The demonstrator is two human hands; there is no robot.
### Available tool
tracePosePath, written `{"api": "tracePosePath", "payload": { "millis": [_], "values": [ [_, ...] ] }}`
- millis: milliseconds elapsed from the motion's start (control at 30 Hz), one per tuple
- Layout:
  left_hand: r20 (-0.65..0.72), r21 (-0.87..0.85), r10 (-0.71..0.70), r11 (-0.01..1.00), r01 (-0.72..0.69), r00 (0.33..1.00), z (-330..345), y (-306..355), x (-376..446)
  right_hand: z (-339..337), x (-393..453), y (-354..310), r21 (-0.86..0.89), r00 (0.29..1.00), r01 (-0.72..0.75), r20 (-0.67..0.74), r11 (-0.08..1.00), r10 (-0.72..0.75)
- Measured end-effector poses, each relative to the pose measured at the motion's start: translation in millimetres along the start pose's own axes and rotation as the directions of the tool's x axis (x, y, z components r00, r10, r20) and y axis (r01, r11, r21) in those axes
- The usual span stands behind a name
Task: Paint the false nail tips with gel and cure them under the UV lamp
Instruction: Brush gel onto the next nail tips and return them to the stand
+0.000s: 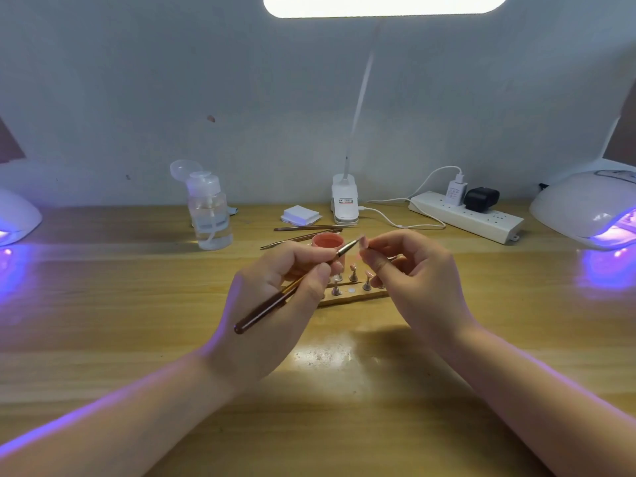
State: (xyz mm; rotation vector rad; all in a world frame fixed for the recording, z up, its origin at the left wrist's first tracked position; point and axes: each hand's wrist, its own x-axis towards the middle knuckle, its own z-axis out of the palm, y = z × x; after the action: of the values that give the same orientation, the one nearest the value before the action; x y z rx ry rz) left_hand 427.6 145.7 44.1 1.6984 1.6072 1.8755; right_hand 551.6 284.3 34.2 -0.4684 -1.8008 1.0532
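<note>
My left hand [278, 294] grips a dark-handled brush [275, 304] like a pen, its metal ferrule pointing up and right. The bristle end meets a small false nail tip [363, 243] that my right hand [413, 277] pinches between thumb and fingers, raised above the table. Below the hands lies a wooden holder [347, 297] with several small metal stands carrying nail tips [353, 273]. A pink open gel pot [327, 242] stands just behind my left hand. Two white UV lamps glow violet, one at the far right [585, 208], one at the far left [15, 215].
A clear pump bottle [208, 211] with its lid flipped open stands back left. White pads [300, 215], two thin tools [303, 232], a clip desk lamp [345, 201] and a power strip [468, 215] with plugs line the back of the wooden table [327, 390].
</note>
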Motion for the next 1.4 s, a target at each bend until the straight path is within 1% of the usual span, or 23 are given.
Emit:
{"api": "tracePosePath", "payload": {
  "millis": [67,167,267,333,433,567,733,867,1033,1133,1233,1333,1400],
  "values": [
    [0.029,0.001,0.014,1.0,-0.014,0.999,-0.8,0.3,-1.2,-0.2,0.1,0.2,-0.01,1.0,-0.007,0.005,1.0,0.007],
    [0.002,-0.027,0.026,0.999,-0.026,1.0,-1.9,1.6,-2.2,-0.1,0.0,0.0,0.014,0.999,-0.034,0.003,0.999,0.033],
    [-0.021,-0.045,0.0,0.999,-0.001,1.0,-0.3,1.6,-0.5,0.7,0.0,-1.4,0.027,0.999,-0.041,0.012,0.999,0.041],
    [0.0,-0.045,-0.016,0.999,0.016,1.0,0.8,0.7,0.0,2.0,-0.8,-2.3,0.047,0.999,-0.051,0.01,0.998,0.05],
    [0.01,-0.024,0.008,1.0,-0.007,1.0,-0.1,0.0,-1.4,4.4,-1.8,-3.4,0.089,0.996,-0.086,0.004,0.992,0.086],
    [-0.042,-0.01,0.023,1.0,-0.024,0.999,-0.4,1.1,-0.8,4.9,-2.3,-5.2,0.135,0.992,-0.125,0.014,0.983,0.124],
    [-0.022,0.119,0.053,0.992,-0.05,0.998,0.1,0.9,0.6,3.4,-2.6,-7.3,0.156,0.991,-0.135,0.02,0.978,0.133],
    [-0.042,0.06,0.036,0.998,-0.033,0.998,-1.8,0.5,0.1,2.5,-2.1,-6.8,0.168,0.99,-0.141,0.029,0.976,0.138],
    [0.004,0.118,0.044,0.992,-0.044,0.999,-0.5,-0.9,0.8,4.1,-2.3,-2.1,0.131,0.992,-0.127,0.028,0.983,0.125],
    [-0.038,0.085,0.002,0.996,0.001,0.999,-6.2,-1.5,5.4,4.5,-3.2,0.1,0.12,0.991,-0.132,0.022,0.984,0.13],
    [-0.15,0.07,-0.108,0.99,0.12,0.983,-10.7,-0.5,24.5,5.5,-5.4,2.1,0.042,0.995,-0.097,0.022,0.994,0.096],
    [-0.193,0.125,-0.262,0.949,0.289,0.946,-16.2,-7.4,55.5,6.7,-9.2,7.3,-0.134,0.997,-0.023,0.067,0.991,0.032],
    [-0.166,0.214,-0.357,0.897,0.387,0.919,-19.4,-14.7,78.0,7.7,-10.9,10.8,-0.198,0.996,0.02,0.095,0.98,-0.001]
  ]
}}
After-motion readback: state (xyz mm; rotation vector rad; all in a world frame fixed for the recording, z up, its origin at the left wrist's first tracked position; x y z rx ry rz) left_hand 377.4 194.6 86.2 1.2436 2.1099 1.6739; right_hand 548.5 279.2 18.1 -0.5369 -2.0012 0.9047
